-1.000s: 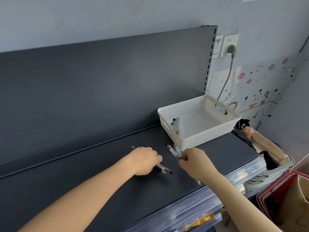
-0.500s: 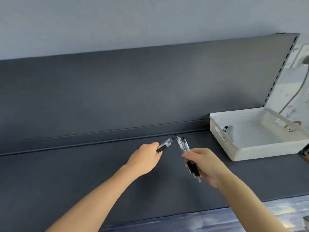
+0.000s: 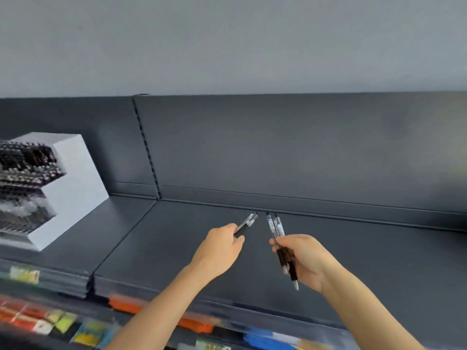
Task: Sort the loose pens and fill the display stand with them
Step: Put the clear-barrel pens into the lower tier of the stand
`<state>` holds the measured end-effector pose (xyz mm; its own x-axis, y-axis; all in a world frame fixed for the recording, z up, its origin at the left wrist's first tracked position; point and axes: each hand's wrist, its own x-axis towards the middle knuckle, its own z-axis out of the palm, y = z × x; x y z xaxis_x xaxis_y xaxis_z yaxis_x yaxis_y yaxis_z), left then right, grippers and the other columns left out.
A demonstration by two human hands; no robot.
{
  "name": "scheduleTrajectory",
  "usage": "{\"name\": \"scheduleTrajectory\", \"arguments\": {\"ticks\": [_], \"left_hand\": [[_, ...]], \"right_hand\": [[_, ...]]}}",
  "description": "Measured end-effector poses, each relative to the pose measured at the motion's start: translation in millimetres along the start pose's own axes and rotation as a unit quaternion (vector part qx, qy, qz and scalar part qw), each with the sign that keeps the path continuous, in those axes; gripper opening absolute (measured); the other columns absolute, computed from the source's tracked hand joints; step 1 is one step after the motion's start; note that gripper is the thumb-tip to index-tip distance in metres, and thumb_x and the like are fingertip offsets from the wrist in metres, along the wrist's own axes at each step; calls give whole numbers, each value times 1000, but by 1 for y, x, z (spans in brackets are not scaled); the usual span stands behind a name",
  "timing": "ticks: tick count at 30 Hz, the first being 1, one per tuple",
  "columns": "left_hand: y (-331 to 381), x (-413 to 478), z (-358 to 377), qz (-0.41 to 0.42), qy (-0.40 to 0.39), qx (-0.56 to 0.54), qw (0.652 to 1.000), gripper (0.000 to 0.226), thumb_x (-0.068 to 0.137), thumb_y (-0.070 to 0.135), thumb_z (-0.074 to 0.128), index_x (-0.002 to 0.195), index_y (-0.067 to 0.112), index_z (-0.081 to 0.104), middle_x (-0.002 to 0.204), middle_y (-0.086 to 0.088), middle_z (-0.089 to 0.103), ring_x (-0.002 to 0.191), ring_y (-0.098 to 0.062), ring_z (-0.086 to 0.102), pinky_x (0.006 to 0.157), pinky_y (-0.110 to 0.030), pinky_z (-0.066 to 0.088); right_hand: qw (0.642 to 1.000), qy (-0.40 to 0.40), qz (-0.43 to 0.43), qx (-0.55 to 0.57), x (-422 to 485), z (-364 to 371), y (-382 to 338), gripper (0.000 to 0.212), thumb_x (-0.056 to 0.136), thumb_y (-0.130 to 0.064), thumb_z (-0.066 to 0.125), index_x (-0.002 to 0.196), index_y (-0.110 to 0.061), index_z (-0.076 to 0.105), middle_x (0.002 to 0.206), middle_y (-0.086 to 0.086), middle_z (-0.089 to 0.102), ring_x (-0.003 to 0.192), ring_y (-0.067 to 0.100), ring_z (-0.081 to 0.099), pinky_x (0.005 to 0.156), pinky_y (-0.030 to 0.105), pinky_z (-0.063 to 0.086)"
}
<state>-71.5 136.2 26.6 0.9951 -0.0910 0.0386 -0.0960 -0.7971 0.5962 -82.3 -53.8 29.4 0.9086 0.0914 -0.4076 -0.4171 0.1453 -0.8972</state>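
Above the dark shelf (image 3: 353, 261), the left hand (image 3: 219, 248) pinches one pen (image 3: 246, 223) and the right hand (image 3: 303, 258) clamps a bunch of pens (image 3: 279, 245), while the blurred white stand (image 3: 73, 183), cut off at the frame's left edge, sits well left of both.

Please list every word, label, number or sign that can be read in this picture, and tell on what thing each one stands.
None can be read.
Pens in the left hand and right hand: barrel print too small.
White display stand: no text visible; pen rows blurred.
Orange price strips on the shelf edge: blurred.
Colourful packets on the lower shelf: blurred by motion.
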Motion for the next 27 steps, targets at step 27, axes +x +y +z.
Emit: {"name": "scheduleTrajectory", "arguments": {"ticks": [27], "left_hand": [[-330,-48,-259,-164,171,26,971,21,99,25,47,78,21,50,71,-4,62,56,-21,52,54,-34,42]], "right_hand": [[927,-105,-253,-257,97,433,39,22,86,-15,60,75,3,54,57,0,39,48,12,27,47,20,26]]}}
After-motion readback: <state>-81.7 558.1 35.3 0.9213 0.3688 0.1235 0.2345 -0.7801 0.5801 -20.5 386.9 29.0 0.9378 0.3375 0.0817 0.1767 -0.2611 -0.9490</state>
